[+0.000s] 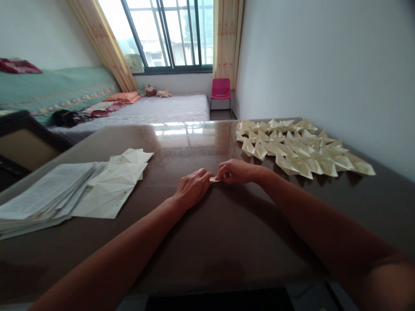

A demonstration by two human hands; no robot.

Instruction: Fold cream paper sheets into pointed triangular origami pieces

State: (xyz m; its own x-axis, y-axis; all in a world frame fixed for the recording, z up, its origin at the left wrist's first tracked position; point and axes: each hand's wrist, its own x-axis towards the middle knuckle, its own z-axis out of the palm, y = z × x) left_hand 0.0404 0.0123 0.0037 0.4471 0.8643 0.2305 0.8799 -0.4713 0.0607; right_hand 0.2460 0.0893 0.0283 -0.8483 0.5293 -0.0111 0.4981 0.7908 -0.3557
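Observation:
A small piece of folded cream paper (214,179) lies on the dark brown table, mostly covered by my fingers. My left hand (195,185) presses on its left side, fingers together and bent over it. From the right, my right hand (231,171) pinches the paper's other edge with curled fingers. Only a narrow pale strip shows between the two hands, so its full shape is hidden. To the right stand many folded paper boats (288,144), set close together in rows. On the left are creased cream sheets (113,185), lying partly over one another.
A thick stack of printed paper (45,190) sits at the table's left, beside a dark-framed chair (29,134). The glossy table (194,237) meets a white wall on the right. Beyond it are a bed (181,108), a pink chair (221,89) and a window.

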